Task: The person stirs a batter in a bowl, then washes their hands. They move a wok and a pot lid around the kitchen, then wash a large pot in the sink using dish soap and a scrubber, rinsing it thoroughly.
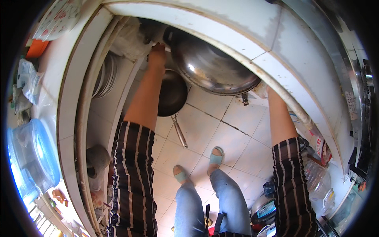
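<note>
A large metal wok (216, 66) with a dark loop handle (168, 35) sits under the tiled counter (225, 32). My left hand (158, 49) reaches in at the wok's left side, close to that handle. Its fingers look bent, but whether they grip anything is unclear. Below this hand is a dark frying pan (173, 93), its metal handle (179, 133) pointing towards my feet. My right forearm (279, 115) runs past the wok's right rim and under the counter edge, which hides the right hand.
A light pipe (260, 66) runs along the counter's underside. Stacked plates (106, 77) stand on the left shelf. A blue water bottle (37, 157) is on the left counter. A lidded pot (262, 210) and plastic bags (316, 177) lie at lower right. Tiled floor (234, 148) surrounds my slippers.
</note>
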Motion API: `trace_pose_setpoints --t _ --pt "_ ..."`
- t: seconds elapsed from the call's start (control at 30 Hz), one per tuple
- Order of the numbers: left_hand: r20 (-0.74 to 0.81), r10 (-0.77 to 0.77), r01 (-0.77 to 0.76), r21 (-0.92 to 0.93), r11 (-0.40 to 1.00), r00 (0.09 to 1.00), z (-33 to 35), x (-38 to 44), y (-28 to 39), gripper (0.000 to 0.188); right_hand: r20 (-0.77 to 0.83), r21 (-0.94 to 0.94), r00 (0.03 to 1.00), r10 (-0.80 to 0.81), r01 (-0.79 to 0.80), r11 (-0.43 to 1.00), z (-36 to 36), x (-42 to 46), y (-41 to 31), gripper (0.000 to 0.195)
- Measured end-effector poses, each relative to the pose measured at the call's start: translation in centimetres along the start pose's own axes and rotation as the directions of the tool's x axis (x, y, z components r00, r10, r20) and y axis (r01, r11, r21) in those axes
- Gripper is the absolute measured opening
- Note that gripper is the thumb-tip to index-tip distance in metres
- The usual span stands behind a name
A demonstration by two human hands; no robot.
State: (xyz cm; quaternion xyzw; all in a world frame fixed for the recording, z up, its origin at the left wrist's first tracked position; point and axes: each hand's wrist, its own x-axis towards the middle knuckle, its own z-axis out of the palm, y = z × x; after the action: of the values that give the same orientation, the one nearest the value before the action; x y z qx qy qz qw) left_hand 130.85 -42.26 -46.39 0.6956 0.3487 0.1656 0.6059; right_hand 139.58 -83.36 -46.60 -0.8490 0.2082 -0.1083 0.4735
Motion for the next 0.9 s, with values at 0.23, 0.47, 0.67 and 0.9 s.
trace_pose_setpoints --t 0.23,0.47,0.67,0.9 --pt "0.003 -0.119 0.113 -0.329 0.938 0.993 5.2 2.4 1.8 0.014 0.137 0.069 0.991 -0.001 -0.009 0.998 -1.0 2.1 0.6 0.041" --pt "-0.053 -0.068 0.07 0.044 0.997 0.996 -7.7 -3.4 -3.2 0.018 0.273 0.184 0.957 0.099 -0.154 0.971 -5.2 -10.6 1.5 0.04" --pt "-0.128 -0.328 0.314 -0.121 0.942 0.936 -20.8 -18.4 0.9 0.033 0.387 0.184 0.89 0.24 -0.33 0.926 -15.6 -25.4 -0.8 0.03" --pt "0.029 -0.426 0.412 -0.314 0.855 0.904 -28.6 -36.7 10.3 0.022 0.308 0.143 0.888 0.342 -0.399 0.906 -35.2 -37.0 -4.5 0.033"
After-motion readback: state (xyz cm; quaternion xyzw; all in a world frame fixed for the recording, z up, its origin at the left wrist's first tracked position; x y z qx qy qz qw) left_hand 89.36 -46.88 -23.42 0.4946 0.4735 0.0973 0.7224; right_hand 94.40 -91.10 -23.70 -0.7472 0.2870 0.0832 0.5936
